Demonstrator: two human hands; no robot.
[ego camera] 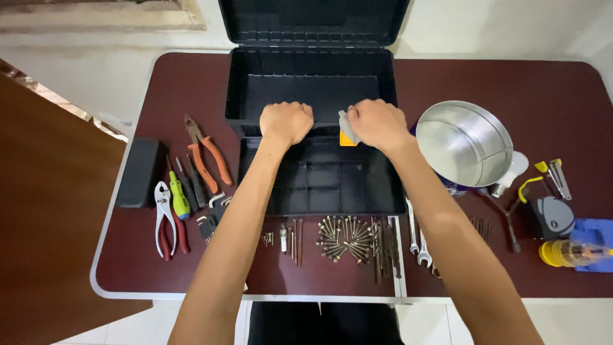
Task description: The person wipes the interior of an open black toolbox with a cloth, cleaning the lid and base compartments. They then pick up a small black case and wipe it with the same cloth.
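Observation:
An open black toolbox (242, 89) stands at the back of the maroon table (555, 89), lid raised. A black divided tray (319, 185) lies in front of it. My left hand (286, 121) is closed into a fist on the toolbox's front rim; whether it grips anything I cannot tell. My right hand (378, 122) rests on the same rim, fingers closed around a small grey and orange object (347, 132).
Left of the tray lie orange pliers (207, 153), red-handled pliers (165, 220), screwdrivers (180, 191), hex keys and a black box (137, 172). Nails and screws (345, 237) and wrenches (418, 239) line the front. Right: metal bowl (466, 140), tape measure (552, 216), yellow bottle (568, 252).

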